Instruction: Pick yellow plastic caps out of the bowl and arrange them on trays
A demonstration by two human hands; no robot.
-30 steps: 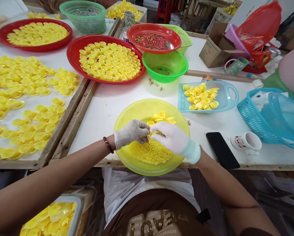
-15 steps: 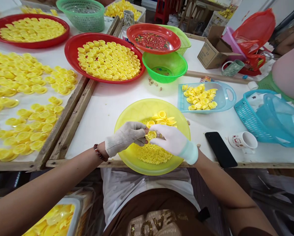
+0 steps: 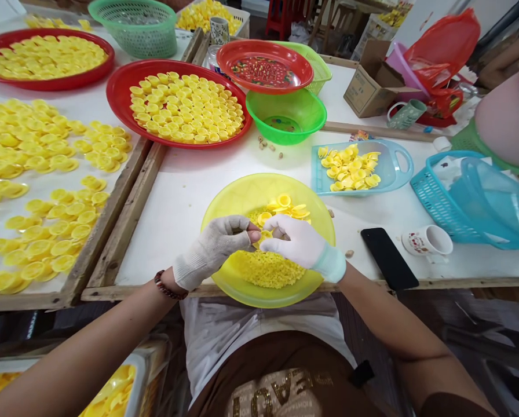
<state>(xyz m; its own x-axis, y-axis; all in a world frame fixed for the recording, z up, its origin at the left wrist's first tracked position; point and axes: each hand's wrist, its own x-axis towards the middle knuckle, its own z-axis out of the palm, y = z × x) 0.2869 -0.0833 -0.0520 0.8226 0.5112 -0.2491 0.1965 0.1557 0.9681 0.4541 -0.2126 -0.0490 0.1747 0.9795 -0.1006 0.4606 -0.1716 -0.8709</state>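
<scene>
Over a yellow bowl (image 3: 225, 197) both my gloved hands meet around one small yellow plastic cup (image 3: 265, 236). My left hand (image 3: 227, 240), in a grey-white glove with bare fingertips, pinches the cup from the left. From the right, my right hand (image 3: 296, 240), in a white glove with a mint cuff, grips it too, fingers closed. Its lower part is hidden by my fingers. Inside the bowl lie many small yellow pellets (image 3: 272, 275) and, behind my right hand, several loose yellow cups (image 3: 284, 201).
A blue basket tray (image 3: 398, 174) of yellow parts stands right, with a black phone (image 3: 388, 259) and white mug (image 3: 428, 241) nearer. Behind are a green basin (image 3: 315, 119) and a red tray (image 3: 116, 110) of cups. A wooden strip (image 3: 120, 226) edges the left board.
The cup is tilted a little differently between my fingers, and my right fingers have closed further over it. The whole view has shifted slightly.
</scene>
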